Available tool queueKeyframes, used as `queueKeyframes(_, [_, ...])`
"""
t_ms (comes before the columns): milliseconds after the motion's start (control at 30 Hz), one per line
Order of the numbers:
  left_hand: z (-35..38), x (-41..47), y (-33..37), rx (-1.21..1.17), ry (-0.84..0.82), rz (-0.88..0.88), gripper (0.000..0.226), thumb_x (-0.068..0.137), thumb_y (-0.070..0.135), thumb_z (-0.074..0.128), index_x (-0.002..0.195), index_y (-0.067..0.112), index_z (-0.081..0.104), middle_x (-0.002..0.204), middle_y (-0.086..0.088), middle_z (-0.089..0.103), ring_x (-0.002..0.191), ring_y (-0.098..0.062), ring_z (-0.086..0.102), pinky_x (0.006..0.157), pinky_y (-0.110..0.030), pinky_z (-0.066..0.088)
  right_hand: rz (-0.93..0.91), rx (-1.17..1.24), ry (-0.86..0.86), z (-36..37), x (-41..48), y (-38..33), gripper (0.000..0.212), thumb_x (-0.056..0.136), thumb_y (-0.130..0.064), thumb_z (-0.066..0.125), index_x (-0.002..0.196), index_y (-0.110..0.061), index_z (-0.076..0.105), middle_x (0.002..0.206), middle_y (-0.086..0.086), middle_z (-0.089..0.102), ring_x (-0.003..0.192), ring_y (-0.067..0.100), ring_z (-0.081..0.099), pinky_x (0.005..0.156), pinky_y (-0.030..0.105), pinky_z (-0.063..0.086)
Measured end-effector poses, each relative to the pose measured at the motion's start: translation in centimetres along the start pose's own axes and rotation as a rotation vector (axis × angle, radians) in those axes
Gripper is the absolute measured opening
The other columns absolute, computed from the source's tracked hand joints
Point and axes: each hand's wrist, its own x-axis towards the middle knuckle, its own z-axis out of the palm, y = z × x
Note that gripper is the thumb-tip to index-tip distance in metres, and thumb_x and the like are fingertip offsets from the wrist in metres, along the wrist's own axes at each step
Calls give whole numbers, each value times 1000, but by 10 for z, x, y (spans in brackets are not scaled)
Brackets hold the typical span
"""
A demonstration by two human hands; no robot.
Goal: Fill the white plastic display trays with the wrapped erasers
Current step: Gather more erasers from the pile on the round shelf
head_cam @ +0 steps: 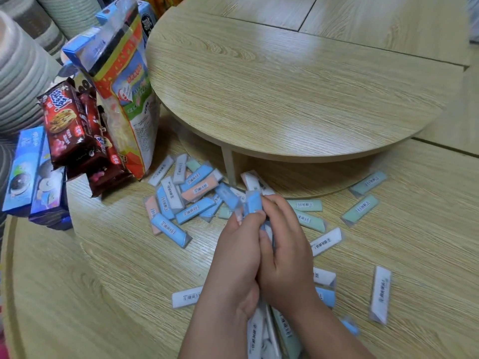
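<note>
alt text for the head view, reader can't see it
The left hand and right hand clasp a bundle of wrapped erasers between them. Around them loose erasers lie scattered on the wooden surface, beside a low round table and snack packets.

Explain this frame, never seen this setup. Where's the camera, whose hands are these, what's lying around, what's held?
No robot here: a person works bare-handed. The single picture comes from a wide-angle camera worn on their head, looking forward and down. The left hand and right hand together grip a bunch of wrapped erasers, with a blue one sticking out on top. More erasers lie loose on the wood-grain surface: a pile ahead and stragglers to the right, such as a white one. Beyond stands a low round table, and snack packs sit at the left. No white display tray is in view.
</note>
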Motion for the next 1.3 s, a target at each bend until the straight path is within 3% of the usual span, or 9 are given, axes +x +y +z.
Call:
queueKeyframes(267, [0,2,2,-57,-40,-21,21,98,21,56,104,18,76,98,-12,76,93,-21,75,68,-27,58,-2,62,18,-4,5,0,52,93,-37,39,137,-13,55,144,-6,48,132,8,47,100,34,47])
queueKeyframes(400, [1,-4,2,-68,-65,-8,21,97,23,58,105,20,76,99,-10,75,95,-20,74,72,-28,58,-22,99,39,-8,7,-5,50,93,-36,40,135,-15,56,142,-9,46,128,8,49,97,24,46])
queueKeyframes(600, [6,-16,8,-33,-105,0,20,99,24,58,106,20,76,97,-8,75,95,-19,74,74,-27,57,6,106,58,-18,6,-16,52,91,-37,39,135,-14,56,142,-5,45,127,12,50,94,35,50])
queueKeyframes(767, [12,-34,10,-46,-161,34,24,100,22,55,98,27,79,101,-3,77,99,-16,73,77,-27,57,-47,91,109,-32,-1,-30,48,90,-32,42,132,-13,57,138,-7,45,124,7,50,94,17,43])
queueKeyframes(867, [19,-49,9,-11,-221,42,35,101,22,54,84,40,79,87,13,77,93,-10,74,71,-26,57,-61,82,123,-46,-9,-33,50,89,-31,42,132,-10,56,139,-3,46,125,9,50,95,22,45])
queueKeyframes(967, [30,-63,2,35,-222,30,24,101,23,54,107,27,76,105,-4,76,100,-18,73,81,-34,55,-47,82,144,-62,-19,-32,52,88,-32,42,132,-9,57,139,-1,47,128,13,49,97,28,46])
queueKeyframes(1033, [40,-70,-4,20,-216,45,26,102,22,52,102,30,77,108,-7,76,103,-21,72,85,-36,54,-68,95,159,-74,-25,-30,52,89,-33,42,132,-8,56,139,-1,46,127,16,51,97,32,47])
queueKeyframes(1167, [71,-84,-18,33,-224,60,39,101,18,52,82,40,79,103,-6,77,99,-19,73,75,-31,56,-40,97,189,-103,-35,-19,50,90,-33,41,131,-8,56,141,-4,43,126,20,52,93,40,49])
queueKeyframes(1300, [111,-94,-41,107,-241,91,30,101,18,52,98,33,77,102,-6,76,99,-19,72,79,-33,52,-38,101,241,-147,-41,-1,49,90,-32,41,129,-7,57,140,-3,44,125,21,52,93,40,49])
